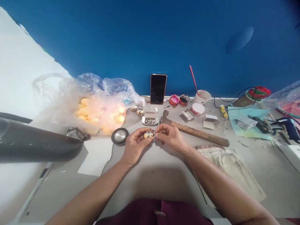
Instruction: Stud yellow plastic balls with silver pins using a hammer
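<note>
In the middle of the table my left hand (136,141) is closed round a small yellow ball (149,134) partly covered with shiny silver and dark studs. My right hand (170,136) is at the ball's right side with thumb and fingers pinched together. What lies between those fingertips is too small to make out. Just beyond the hands sits an open small box (150,121) filled with shiny metal studs. Farther back on the left are studded balls (140,112). A hammer (199,133) with a wooden handle lies right of my right hand.
Left stands a clear plastic bag (105,90) of yellow pieces, near a round black-rimmed metal object (120,136). A phone (158,89) leans on the blue wall. Paint pots (174,100), a white cup (203,96), small boxes (210,121) and a folded cloth (231,168) are on the right.
</note>
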